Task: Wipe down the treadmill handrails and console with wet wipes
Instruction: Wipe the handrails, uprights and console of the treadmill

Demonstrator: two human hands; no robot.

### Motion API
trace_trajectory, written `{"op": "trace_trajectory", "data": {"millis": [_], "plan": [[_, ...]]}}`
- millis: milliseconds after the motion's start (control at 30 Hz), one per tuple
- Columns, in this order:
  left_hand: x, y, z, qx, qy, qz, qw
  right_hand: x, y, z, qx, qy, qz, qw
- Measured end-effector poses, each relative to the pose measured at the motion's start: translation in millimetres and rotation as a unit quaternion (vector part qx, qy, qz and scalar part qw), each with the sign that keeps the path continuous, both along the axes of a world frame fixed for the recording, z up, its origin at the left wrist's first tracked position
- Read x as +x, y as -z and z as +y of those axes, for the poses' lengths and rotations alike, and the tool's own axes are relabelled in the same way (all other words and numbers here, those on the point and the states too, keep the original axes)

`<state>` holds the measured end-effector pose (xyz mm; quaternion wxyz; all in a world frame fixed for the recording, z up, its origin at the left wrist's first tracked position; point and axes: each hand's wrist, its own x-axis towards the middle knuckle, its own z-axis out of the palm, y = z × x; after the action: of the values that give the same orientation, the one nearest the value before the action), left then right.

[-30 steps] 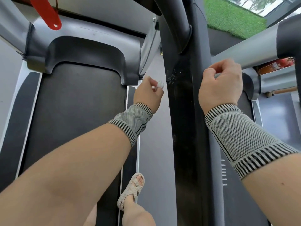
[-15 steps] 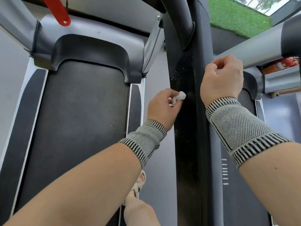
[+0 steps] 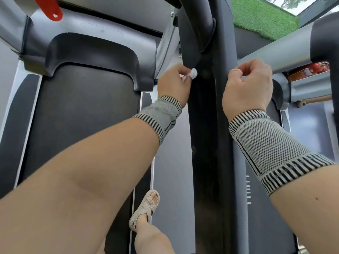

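Note:
A black treadmill handrail (image 3: 209,125) runs up the middle of the view, ending in a thick black grip (image 3: 198,24) at the top. My left hand (image 3: 174,85) pinches a small crumpled white wet wipe (image 3: 192,73) and holds it against the left side of the black rail. My right hand (image 3: 247,87) hovers on the rail's right side with its fingers curled; I see nothing in it. Both wrists wear grey striped bands.
The dark running belt (image 3: 82,116) lies below on the left, with the grey motor cover (image 3: 91,33) beyond it. A red safety key (image 3: 49,10) hangs at top left. A grey tube (image 3: 280,50) crosses at right. My sandalled foot (image 3: 146,208) stands on the side rail.
My left hand has slid the wipe back up the black rail after moving it down. My right hand has stayed in about the same place.

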<state>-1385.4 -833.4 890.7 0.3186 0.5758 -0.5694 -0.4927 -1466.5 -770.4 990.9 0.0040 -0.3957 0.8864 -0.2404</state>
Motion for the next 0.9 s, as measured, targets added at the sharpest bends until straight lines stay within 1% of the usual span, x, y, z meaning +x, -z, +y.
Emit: {"op": "trace_trajectory", "data": {"millis": [100, 167, 233, 333, 500, 567, 633, 767, 833, 900], "plan": [[16.7, 6.1, 36.3, 0.02, 0.003, 0.011, 1.0, 0.1, -0.4, 1.3, 0.0, 0.0, 0.001, 1.0], [19.3, 10.1, 65.4, 0.01, 0.031, 0.018, 0.999, 0.2, -1.0, 1.3, 0.002, 0.002, -0.001, 1.0], [13.2, 10.1, 77.3, 0.002, 0.037, 0.029, 0.999, 0.9, -1.4, 1.1, 0.002, 0.003, -0.003, 1.0], [3.2, 1.2, 50.6, 0.017, 0.017, 0.028, 0.999, 1.4, -1.3, 0.7, 0.001, 0.0, -0.003, 1.0], [-8.0, -10.0, -9.8, -0.019, 0.002, 0.012, 1.0, 0.3, -1.2, -0.4, 0.001, 0.004, 0.001, 1.0], [-0.9, -9.1, -5.0, -0.017, 0.002, 0.006, 1.0, 1.0, -0.6, 0.1, 0.001, 0.004, 0.001, 1.0], [12.9, -5.9, 18.0, -0.005, 0.014, 0.006, 1.0, 1.4, -0.5, 1.0, 0.0, 0.006, 0.0, 1.0], [21.9, -2.7, 72.8, -0.012, 0.07, 0.026, 0.997, 1.3, -0.9, 0.9, -0.001, 0.011, -0.003, 1.0], [14.7, -5.0, 68.6, -0.008, 0.064, 0.023, 0.998, 1.3, -0.4, 0.5, -0.002, 0.01, -0.002, 1.0], [7.1, -8.8, 45.8, -0.005, 0.049, 0.023, 0.999, 0.7, -0.1, 0.1, -0.003, 0.009, -0.001, 1.0]]}}
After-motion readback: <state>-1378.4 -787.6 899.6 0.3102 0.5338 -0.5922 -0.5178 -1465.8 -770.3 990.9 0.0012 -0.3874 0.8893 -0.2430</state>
